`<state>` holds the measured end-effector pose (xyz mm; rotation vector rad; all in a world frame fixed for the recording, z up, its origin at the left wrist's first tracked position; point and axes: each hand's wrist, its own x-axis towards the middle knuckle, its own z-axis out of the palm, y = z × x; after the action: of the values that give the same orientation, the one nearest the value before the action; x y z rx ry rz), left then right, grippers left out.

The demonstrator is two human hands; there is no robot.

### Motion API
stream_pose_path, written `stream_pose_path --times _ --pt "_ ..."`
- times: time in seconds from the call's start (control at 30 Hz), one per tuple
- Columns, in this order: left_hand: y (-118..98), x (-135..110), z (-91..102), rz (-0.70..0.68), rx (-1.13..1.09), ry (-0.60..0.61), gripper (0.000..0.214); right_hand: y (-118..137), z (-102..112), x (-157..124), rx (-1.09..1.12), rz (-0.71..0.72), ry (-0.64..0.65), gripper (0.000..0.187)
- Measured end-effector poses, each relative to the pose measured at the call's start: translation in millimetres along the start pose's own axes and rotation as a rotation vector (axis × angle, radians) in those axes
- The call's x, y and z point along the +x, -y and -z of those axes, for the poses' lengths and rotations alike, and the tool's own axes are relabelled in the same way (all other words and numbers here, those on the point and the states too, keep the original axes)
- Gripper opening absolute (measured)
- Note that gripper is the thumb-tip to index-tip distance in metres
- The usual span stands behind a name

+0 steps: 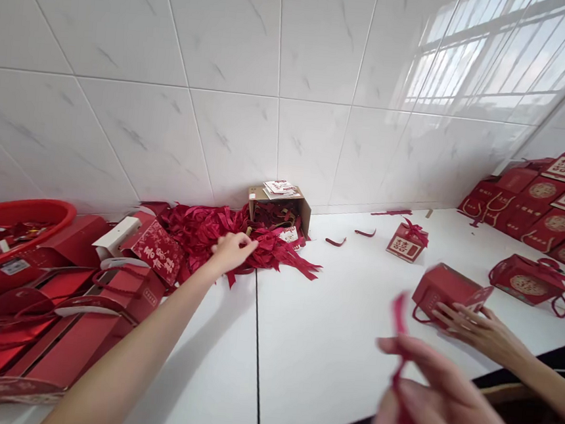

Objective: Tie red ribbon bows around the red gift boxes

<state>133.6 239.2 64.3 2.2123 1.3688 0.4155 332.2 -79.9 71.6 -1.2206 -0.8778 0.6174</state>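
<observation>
On table (pixel 312 320), small box (pixel 405 244) reads 囍; right grip (pixel 444 398) pinches ribbon (pixel 399 321); left grip (pixel 233 252) unclear.

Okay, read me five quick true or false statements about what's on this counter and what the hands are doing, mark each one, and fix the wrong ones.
1. The right hand holds a red ribbon. True.
2. The left hand is inside the red basin. False: that hand is at the pile of red ribbons.
3. A co-worker's hand touches a red box. True.
4. Printed cards lie on top of the cardboard box. True.
5. The stacked boxes at the far right are green. False: they are red.
</observation>
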Motion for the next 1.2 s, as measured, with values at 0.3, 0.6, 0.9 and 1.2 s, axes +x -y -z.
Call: stream_pose_path --times 0.3,0.6,0.9,1.2 --pt "-11.5 -180.1 -34.7 -0.385 -0.767 0.788 0.048 -43.1 -108.8 -21.7 -0.403 0.181 0.396 0.046" --pt "37.9 -215.6 -58.1 0.153 -1.229 0.374 0.039 -26.1 -22.3 58.6 -0.725 0.204 -0.187 0.076" --pt "50.1 -242.9 -71.5 0.24 -1.113 0.487 0.049 -107.0 -43.5 63.2 -0.265 -0.367 -0.462 0.084" --pt "40.7 -253.7 -66.9 0.214 -0.938 0.418 0.045 -99.4 -149.0 -15.9 0.004 -0.497 0.461 0.069"
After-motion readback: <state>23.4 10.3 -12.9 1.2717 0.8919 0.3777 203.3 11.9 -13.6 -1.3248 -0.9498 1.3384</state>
